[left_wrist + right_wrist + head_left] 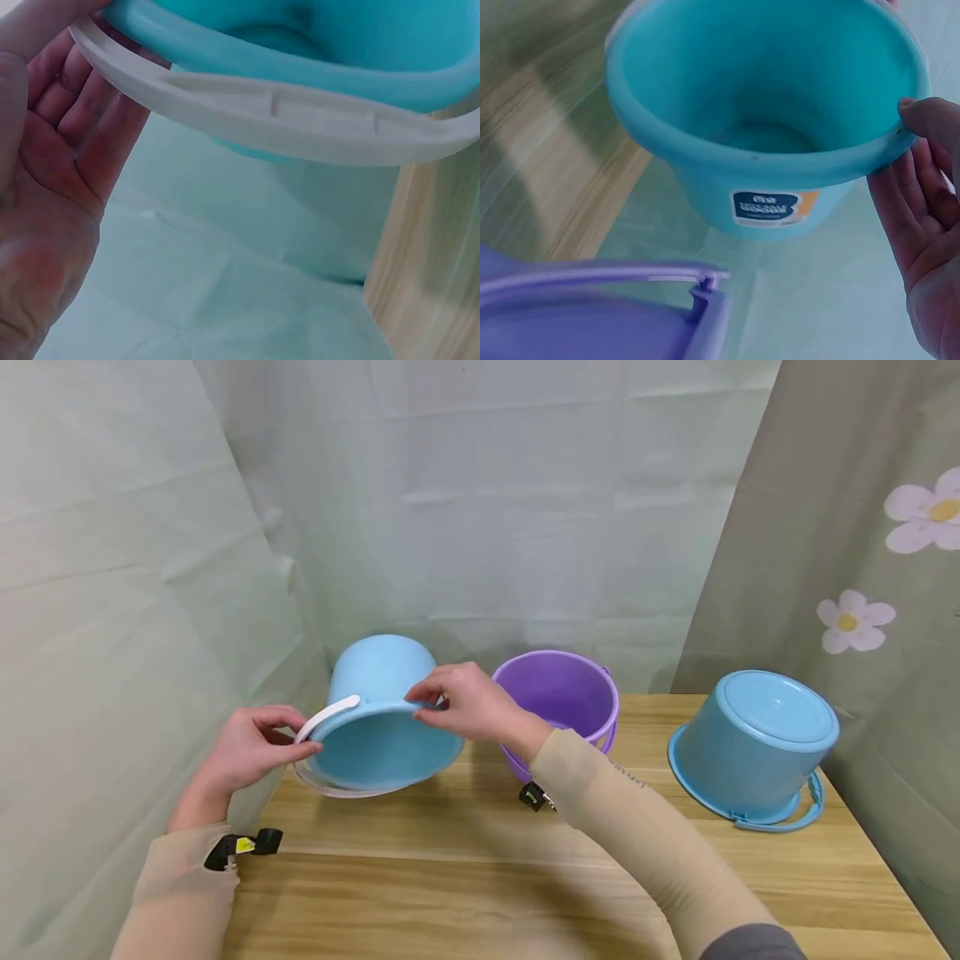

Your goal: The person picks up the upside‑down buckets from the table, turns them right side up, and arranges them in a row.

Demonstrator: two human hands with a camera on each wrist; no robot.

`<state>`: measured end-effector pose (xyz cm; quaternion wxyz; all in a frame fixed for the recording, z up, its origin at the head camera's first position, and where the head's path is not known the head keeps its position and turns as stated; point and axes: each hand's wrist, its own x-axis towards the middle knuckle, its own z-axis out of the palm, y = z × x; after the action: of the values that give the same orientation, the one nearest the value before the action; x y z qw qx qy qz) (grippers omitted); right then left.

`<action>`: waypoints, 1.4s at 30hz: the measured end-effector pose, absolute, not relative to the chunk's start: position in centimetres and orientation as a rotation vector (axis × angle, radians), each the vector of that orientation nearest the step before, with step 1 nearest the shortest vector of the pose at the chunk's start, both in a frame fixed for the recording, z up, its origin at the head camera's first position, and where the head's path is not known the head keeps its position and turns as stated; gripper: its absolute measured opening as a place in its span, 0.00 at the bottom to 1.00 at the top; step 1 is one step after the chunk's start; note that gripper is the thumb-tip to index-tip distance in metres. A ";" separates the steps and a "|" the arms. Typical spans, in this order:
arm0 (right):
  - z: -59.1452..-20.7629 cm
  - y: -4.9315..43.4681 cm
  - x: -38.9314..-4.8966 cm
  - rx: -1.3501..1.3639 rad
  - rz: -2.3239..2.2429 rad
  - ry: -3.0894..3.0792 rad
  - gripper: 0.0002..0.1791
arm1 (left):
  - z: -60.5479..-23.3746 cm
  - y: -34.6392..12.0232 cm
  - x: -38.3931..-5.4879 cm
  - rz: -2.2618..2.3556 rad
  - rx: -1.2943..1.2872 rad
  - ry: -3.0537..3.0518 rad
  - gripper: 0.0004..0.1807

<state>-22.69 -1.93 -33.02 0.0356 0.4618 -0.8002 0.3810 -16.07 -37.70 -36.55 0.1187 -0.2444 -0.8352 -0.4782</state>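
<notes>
A light blue bucket with a white handle is tipped at the left, its mouth facing the front of the table. My left hand pinches its rim at the left side, thumb over the edge, with the white handle lying along the rim there. On the top right of the rim my right hand pinches with thumb and fingers. A label shows on the bucket's outer wall in the right wrist view. Just right of it stands a purple bucket, upright, partly covered by my right forearm.
Another blue bucket rests upside down at the table's right, its blue handle lying by the rim. The wooden table meets pale cloth at the back and sides. Dark wrist cameras are strapped to both arms.
</notes>
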 end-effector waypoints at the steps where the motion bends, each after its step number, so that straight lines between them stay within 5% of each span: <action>1: -32.9 -1.9 -22.8 1.411 1.179 -2.464 0.10 | -36.4 -37.7 -16.2 -1.397 -0.717 -2.443 0.14; 24: -31.2 -2.3 -26.4 1.226 1.067 -2.688 0.14 | -34.1 -37.6 -21.1 -1.849 -0.612 -2.515 0.14; 42: -30.4 -5.1 -29.6 1.137 0.713 -2.822 0.13 | -34.5 -38.1 -24.5 -2.310 -0.160 -2.492 0.17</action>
<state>-29.60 -5.12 -30.37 0.0081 0.3638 -0.9031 0.2282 -24.45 -38.12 -34.53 -0.1297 -0.0468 -0.7263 -0.6734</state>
